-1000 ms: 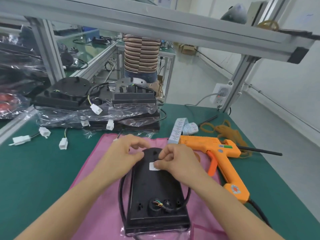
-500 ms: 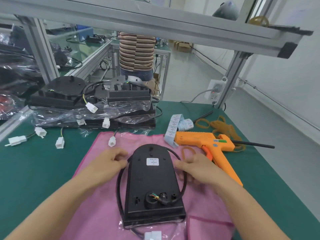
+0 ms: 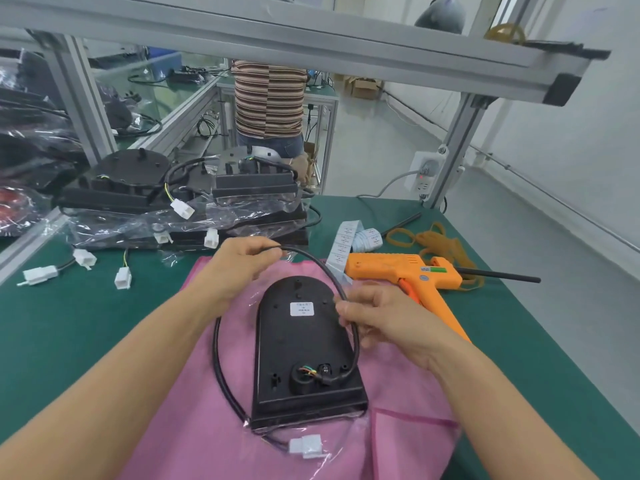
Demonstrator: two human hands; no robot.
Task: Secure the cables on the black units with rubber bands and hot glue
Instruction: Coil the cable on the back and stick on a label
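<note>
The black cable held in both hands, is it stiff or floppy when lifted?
Probably springy, not limp: the black cable keeps a smooth arch between the left hand and right hand. It likely resists tight bends, since its loop beside the black unit stays wide. The white connector may drag behind.

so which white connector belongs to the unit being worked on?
The white connector at the pink cloth's near edge; the others lie by the stacked units.

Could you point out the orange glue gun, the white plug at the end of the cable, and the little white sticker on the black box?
orange glue gun [image 3: 391, 268], head view, body.
white plug [image 3: 306, 446], head view, middle.
white sticker [image 3: 302, 309], head view, centre.
</note>
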